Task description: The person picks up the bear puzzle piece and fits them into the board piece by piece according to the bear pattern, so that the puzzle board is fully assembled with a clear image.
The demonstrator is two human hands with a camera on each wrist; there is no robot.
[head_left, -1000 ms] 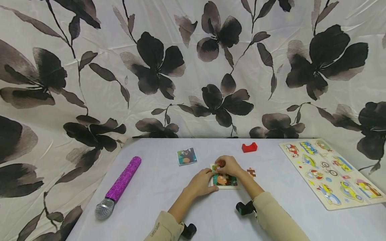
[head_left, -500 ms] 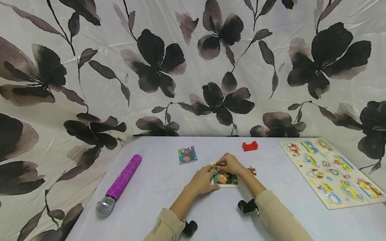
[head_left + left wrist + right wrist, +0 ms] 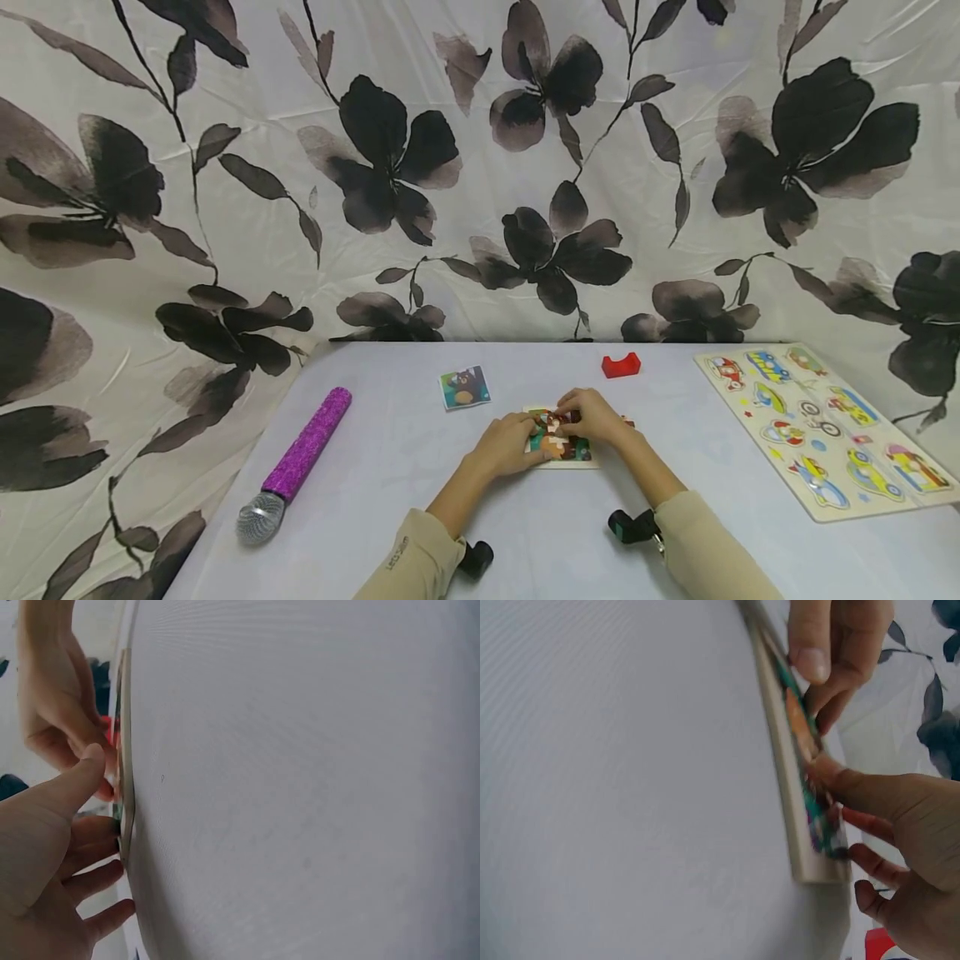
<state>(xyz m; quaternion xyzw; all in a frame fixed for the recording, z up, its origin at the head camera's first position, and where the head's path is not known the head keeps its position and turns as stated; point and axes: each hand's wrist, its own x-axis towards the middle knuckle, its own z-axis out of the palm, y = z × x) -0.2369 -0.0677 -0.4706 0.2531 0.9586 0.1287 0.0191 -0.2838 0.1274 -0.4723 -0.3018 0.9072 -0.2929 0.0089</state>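
Observation:
A small jigsaw puzzle board (image 3: 577, 465) with a coloured animal picture lies flat on the table. My left hand (image 3: 501, 446) rests at its left side, fingers at the edge and thumb over the picture. In the left wrist view, the left hand's (image 3: 45, 847) fingers are spread along the board's edge. At the upper middle of the board, my right hand (image 3: 596, 419) pinches a brown puzzle piece (image 3: 572, 417) against the picture; its fingers partly hide the piece. The right wrist view shows the right hand's (image 3: 907, 817) thumb down on the picture.
A loose puzzle piece (image 3: 630, 423) peeks out behind the right wrist. Beyond the board lie a square picture card (image 3: 465, 388) and a red block (image 3: 621, 365). A purple glittery microphone (image 3: 307, 446) lies at left, a large vehicle puzzle board (image 3: 821, 442) at right.
My right hand has shifted right across the puzzle, from its upper left corner to the upper middle, uncovering more of the picture. The left hand stays at the board's left side.

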